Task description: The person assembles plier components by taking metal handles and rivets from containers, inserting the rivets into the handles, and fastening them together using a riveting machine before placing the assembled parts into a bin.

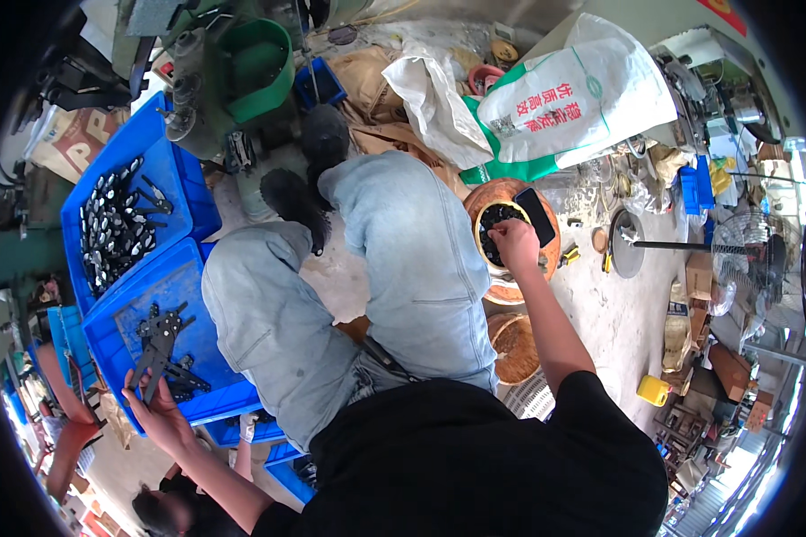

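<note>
My left hand is at the near edge of a blue bin, its fingers closed about the handles of a black plier-like tool. That tool's head points away from me, over other black tools lying in the bin. On my right side, my right hand reaches into a round bowl of small black parts. Its fingertips are pinched together down among the parts, and I cannot make out what is between them. Beside the bowl lies a dark phone on a round brown stool.
Another blue bin holds many black-and-silver tools. A green tub stands beyond my feet. White sacks lie far right, and a fan stands at right. Another person is at lower left.
</note>
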A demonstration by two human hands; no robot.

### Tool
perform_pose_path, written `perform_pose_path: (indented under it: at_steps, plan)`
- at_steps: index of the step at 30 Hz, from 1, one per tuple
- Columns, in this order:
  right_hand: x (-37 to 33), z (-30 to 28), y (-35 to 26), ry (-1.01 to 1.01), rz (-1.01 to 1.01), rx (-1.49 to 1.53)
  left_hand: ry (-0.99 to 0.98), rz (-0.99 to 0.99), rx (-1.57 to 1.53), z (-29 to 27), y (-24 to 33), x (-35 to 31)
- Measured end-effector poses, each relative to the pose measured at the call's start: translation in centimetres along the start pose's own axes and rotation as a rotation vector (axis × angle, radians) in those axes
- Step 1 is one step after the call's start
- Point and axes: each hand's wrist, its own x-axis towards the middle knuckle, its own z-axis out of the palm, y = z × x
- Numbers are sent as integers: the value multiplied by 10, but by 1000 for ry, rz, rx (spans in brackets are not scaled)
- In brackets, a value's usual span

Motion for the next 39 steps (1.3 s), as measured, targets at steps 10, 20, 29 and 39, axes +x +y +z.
perform_pose_path:
  at_steps: [10,20,29,39]
  plan:
    - [15,-16,-11,21,-61,171,34,-11,-69,13,17,-5]
    - [54,-130,-204,-40,-542,976,-508,31,-233,234,43,46]
    - [19,-161,-338,-91,-873,1108,-531,-21,-315,271,31,87]
    - [30,-140,-392,-40,-877,1035,-519,-120,22,270,60,109]
